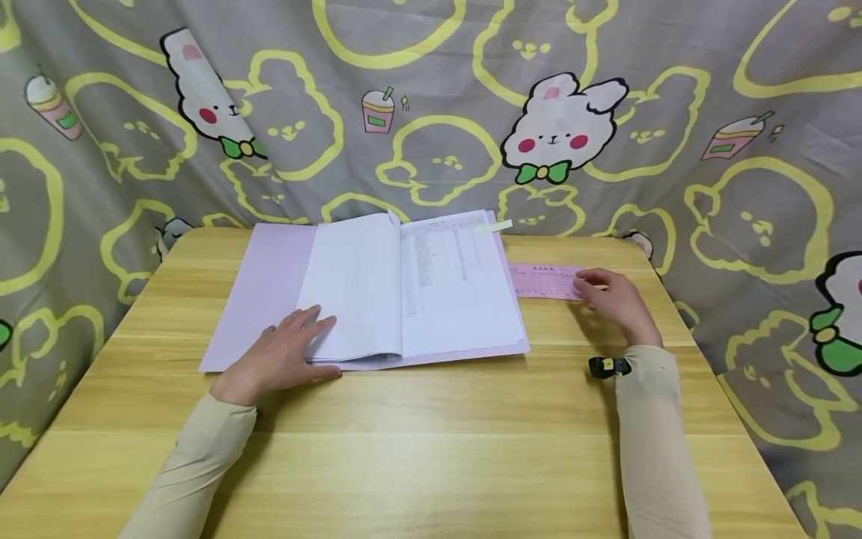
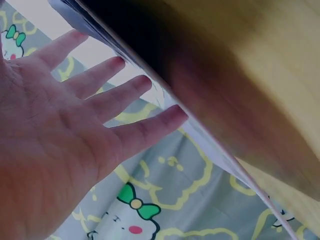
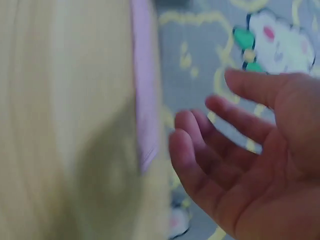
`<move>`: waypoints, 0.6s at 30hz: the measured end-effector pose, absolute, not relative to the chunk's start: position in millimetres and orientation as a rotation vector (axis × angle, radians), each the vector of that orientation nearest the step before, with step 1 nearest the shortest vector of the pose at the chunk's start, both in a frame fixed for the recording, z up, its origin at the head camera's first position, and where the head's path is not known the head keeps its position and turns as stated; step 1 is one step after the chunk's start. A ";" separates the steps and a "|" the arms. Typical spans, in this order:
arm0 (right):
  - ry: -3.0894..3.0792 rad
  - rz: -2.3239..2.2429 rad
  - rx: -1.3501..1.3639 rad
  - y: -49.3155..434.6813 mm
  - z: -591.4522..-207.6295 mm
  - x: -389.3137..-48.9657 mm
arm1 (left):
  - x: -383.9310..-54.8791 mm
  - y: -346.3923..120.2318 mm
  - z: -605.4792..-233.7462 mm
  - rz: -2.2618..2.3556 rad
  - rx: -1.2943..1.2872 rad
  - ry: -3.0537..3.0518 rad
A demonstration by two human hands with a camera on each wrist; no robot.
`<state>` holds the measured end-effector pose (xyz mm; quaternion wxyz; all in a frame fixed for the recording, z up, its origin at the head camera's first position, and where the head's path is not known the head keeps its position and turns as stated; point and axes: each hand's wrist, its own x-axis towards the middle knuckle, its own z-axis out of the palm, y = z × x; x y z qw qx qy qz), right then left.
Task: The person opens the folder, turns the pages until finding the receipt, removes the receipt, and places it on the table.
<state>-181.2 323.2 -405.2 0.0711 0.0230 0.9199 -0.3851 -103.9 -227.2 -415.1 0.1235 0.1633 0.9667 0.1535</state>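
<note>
An open lilac folder (image 1: 266,281) lies at the back of the table, its white pages (image 1: 357,288) turned to the left and a printed sheet (image 1: 447,281) on the right. My left hand (image 1: 283,348), fingers spread, is at the lower left of the pages; in the left wrist view its fingertips (image 2: 175,114) are right at the folder's edge. Beside the folder's right side lies a pink printed slip (image 1: 545,281). Over its right end hovers my right hand (image 1: 619,299). The right wrist view shows those fingers loosely bent, apart from the slip (image 3: 146,95), holding nothing.
A pale tab (image 1: 494,226) sticks out at the folder's upper right. The wooden table (image 1: 438,449) reaches back to a grey curtain (image 1: 444,90) with cartoon rabbits, which also hangs along both sides. A small black device (image 1: 608,367) sits at the right wrist.
</note>
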 end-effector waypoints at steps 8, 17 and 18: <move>2.762 -0.944 -0.303 278.8 -398.5 -168.2 | -108.5 -243.4 -406.3 0.424 0.440 2.900; 2.772 -0.879 -0.447 248.9 -407.0 -145.6 | -112.0 -280.6 -390.4 0.369 0.281 2.954; 2.767 -0.869 -0.473 246.2 -407.4 -143.8 | -111.7 -286.0 -388.9 0.365 0.237 2.950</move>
